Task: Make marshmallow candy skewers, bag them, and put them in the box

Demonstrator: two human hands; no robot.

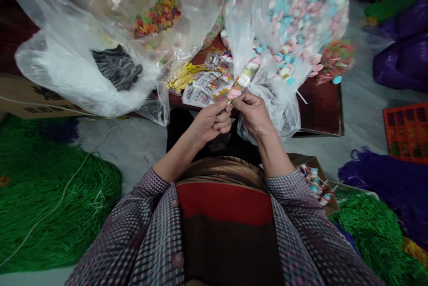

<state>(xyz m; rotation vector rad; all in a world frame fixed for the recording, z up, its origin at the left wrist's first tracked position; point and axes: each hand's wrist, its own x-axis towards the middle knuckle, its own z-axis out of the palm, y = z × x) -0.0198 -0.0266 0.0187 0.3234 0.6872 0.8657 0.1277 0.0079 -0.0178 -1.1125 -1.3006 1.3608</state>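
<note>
A slim clear packet of candies (245,75), with pink, white and yellowish pieces inside, slants up from between my hands. My left hand (216,121) is closed, its thumb and fingers pinching the packet's gathered lower end. Against that same end, the fingertips of my right hand (252,109) press together. A bit of something yellow shows at the pinch, too small to name. Just beyond my left hand lie flat printed clear packets (203,92) and a bundle of gold twist ties (183,77).
Large clear bags hold pastel marshmallows (301,2) and ring-shaped gummies (160,14). A white plastic bag with black strands (117,67) sits left on the dark table (324,103). Green netting (60,192) heaps at left; a box of wrapped sweets (317,185) stands by my right elbow.
</note>
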